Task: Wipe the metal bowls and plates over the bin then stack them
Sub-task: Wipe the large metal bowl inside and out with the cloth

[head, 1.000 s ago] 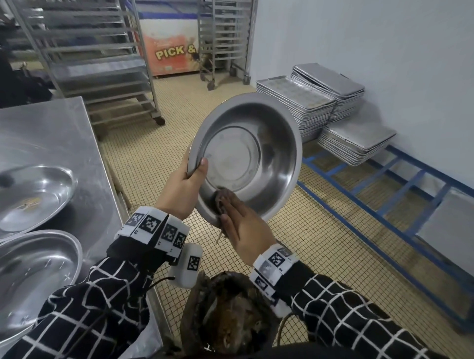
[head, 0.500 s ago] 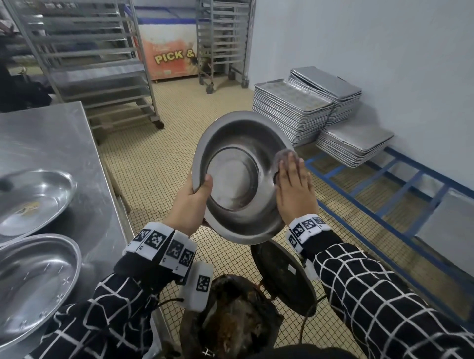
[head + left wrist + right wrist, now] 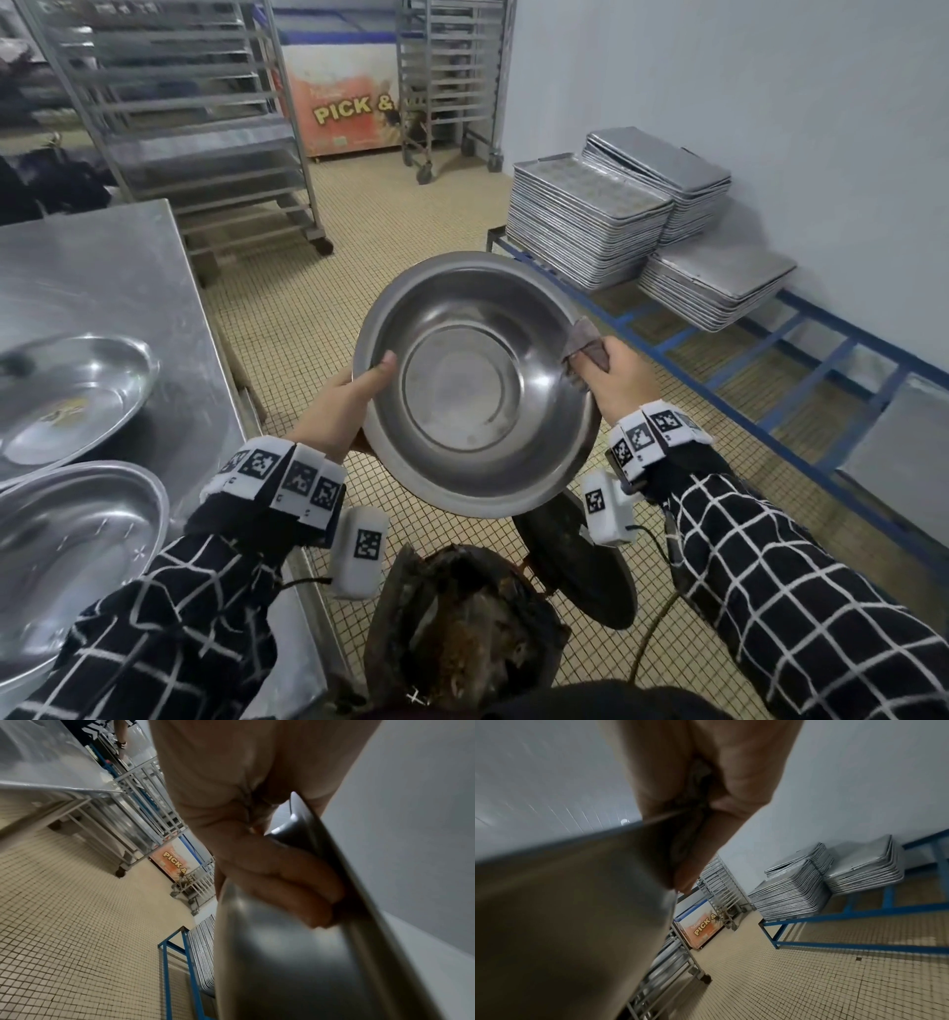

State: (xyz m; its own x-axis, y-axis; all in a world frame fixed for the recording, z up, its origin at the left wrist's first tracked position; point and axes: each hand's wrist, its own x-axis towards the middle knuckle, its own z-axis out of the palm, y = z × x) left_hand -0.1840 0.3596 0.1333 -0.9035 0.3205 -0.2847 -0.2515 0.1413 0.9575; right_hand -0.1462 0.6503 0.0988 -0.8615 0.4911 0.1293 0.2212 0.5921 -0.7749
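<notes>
A round metal bowl (image 3: pixel 477 380) hangs tilted in the air, its inside facing me, above an open bin (image 3: pixel 462 642) full of brown waste. My left hand (image 3: pixel 354 395) grips the bowl's left rim, thumb inside and fingers (image 3: pixel 282 882) curled behind the wall (image 3: pixel 295 963). My right hand (image 3: pixel 611 380) pinches the right rim with a small grey cloth (image 3: pixel 583 344) folded over the edge. In the right wrist view the bowl's outer wall (image 3: pixel 564 923) fills the left side, and the cloth is hard to make out.
Two wide metal plates (image 3: pixel 67 390) (image 3: pixel 67 545) lie on the steel table (image 3: pixel 102 267) at my left. The bin's black lid (image 3: pixel 580 570) hangs open to the right. Stacked baking trays (image 3: pixel 590 226) sit on a blue frame (image 3: pixel 801 360) along the right wall. Wheeled racks (image 3: pixel 205 128) stand behind.
My right hand slid with the cloth from the bowl's bottom inside up its right wall to the right rim. The bowl has dropped lower and tipped more towards me.
</notes>
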